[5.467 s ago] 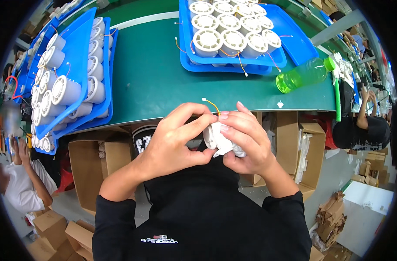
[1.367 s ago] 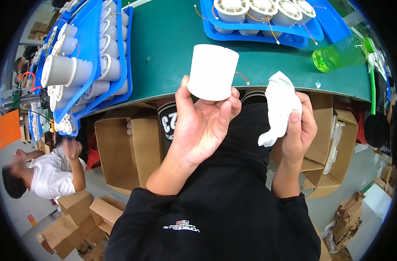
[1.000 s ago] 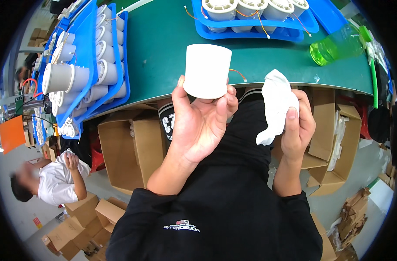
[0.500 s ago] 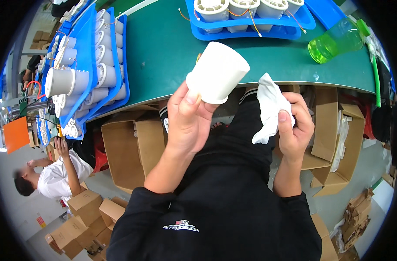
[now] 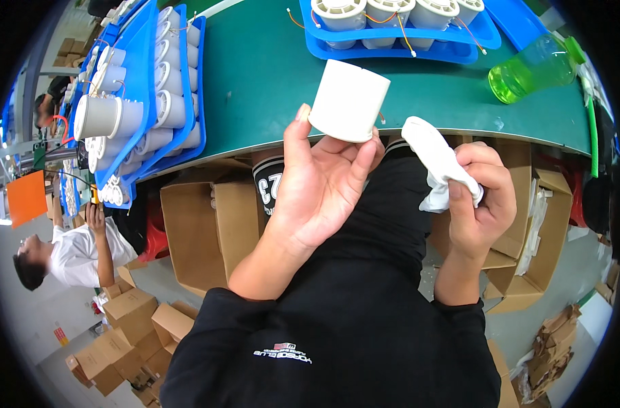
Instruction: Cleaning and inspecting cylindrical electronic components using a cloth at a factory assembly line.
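Note:
My left hand (image 5: 327, 173) grips a white plastic cylinder (image 5: 350, 100) by its flanged lower end, thumb on one side and fingers on the other. The cylinder is raised at the near edge of the green bench, tilted slightly, its smooth side toward me. A short bit of coloured wire shows beside its right side. In my right hand (image 5: 483, 187) a crumpled white cloth (image 5: 439, 163) is pinched between thumb and fingers. The cloth hangs to the right of the cylinder, apart from it.
Blue trays (image 5: 405, 47) of similar white cylinders with thin wires stand at the back of the green bench (image 5: 262, 81). More stacked blue trays (image 5: 150, 102) rise at left. A green-capped bottle (image 5: 534, 68) lies right. Cardboard boxes (image 5: 194, 238) sit below; a person (image 5: 85, 251) works left.
My left hand has turned the cylinder, and its fingers have shifted to a grip from below. My right hand has moved slightly right, and the cloth is bunched differently.

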The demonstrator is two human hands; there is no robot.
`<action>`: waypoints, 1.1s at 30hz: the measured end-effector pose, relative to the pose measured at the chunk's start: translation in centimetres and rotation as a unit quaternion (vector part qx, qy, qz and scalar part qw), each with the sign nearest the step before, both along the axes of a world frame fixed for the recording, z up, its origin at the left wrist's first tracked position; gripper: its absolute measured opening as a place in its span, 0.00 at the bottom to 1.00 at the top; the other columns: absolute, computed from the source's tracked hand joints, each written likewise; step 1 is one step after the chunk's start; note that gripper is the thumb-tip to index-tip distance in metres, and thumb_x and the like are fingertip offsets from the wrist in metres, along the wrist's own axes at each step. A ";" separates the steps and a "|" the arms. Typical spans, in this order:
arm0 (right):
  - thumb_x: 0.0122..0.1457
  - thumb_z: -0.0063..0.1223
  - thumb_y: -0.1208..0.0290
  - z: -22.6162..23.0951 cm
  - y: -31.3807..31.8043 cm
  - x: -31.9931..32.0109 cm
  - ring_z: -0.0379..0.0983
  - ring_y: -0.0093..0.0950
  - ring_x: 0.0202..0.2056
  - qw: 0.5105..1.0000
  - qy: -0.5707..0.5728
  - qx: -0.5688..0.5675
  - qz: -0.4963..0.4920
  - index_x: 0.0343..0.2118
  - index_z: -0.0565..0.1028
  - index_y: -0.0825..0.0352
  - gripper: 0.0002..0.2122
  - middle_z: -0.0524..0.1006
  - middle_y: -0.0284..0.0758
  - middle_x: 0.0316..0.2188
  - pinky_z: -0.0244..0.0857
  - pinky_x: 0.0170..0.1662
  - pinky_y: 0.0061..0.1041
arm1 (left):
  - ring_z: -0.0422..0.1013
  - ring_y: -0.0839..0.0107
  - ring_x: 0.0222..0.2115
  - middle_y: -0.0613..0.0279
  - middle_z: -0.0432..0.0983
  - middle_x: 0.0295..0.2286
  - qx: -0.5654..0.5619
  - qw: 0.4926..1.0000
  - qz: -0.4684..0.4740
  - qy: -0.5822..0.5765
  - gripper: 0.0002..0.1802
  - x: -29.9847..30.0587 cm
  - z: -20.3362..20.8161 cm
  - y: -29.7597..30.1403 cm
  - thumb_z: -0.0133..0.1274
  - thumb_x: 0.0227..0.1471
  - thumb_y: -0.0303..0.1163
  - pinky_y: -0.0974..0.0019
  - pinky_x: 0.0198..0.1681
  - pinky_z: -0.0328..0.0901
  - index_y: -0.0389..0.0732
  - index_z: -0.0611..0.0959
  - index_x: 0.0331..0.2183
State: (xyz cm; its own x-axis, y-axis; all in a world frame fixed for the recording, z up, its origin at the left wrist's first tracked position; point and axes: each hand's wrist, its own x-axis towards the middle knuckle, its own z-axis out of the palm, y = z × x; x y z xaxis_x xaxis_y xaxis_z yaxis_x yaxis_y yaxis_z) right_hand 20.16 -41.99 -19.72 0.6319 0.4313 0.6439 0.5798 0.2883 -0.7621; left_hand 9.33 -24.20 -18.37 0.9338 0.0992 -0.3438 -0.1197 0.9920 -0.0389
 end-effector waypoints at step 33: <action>0.53 0.54 0.88 -1.1 3.0 2.1 0.68 0.23 0.40 0.991 0.102 -0.007 -0.091 0.38 0.70 0.73 0.10 0.71 0.39 0.39 0.63 0.45 0.22 | 0.67 0.65 0.51 0.54 0.65 0.50 0.542 0.809 0.227 0.007 0.33 -1.4 -1.4 -0.4 0.63 0.47 0.26 0.60 0.54 0.66 0.24 0.70 0.53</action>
